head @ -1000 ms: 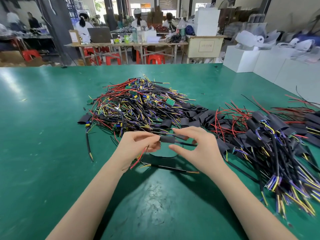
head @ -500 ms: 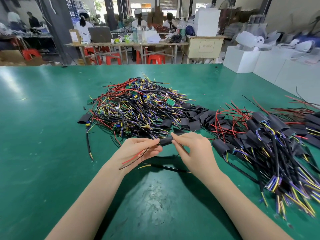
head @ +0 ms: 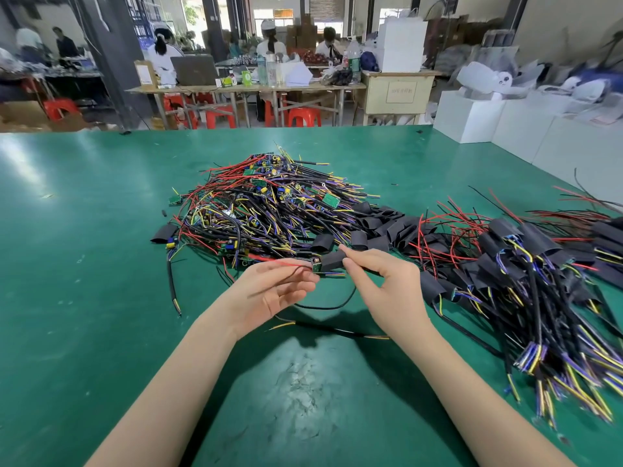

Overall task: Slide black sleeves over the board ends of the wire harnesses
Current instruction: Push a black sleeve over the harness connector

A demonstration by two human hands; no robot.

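Above the green table point(head: 84, 298), my right hand point(head: 381, 284) pinches a black sleeve point(head: 332, 260) between thumb and forefinger. The sleeve sits partly over a small green board point(head: 316, 265), whose left end still shows. My left hand point(head: 273, 291) holds the harness's red and black wires point(head: 286, 264) just left of the board, its other fingers loosely spread. A black cable point(head: 323, 306) of the same harness loops down onto the table between my hands.
A heap of bare harnesses point(head: 266, 210) lies behind my hands. Loose black sleeves point(head: 377, 227) are scattered to its right. Sleeved harnesses point(head: 526, 281) are piled at the right. Another cable point(head: 337, 330) lies under my wrists. Workbenches, red stools and people are beyond the far edge.
My hands have lifted slightly and drawn apart a little. The board end now shows at the sleeve's left mouth, and the red wire runs straight out to the left.
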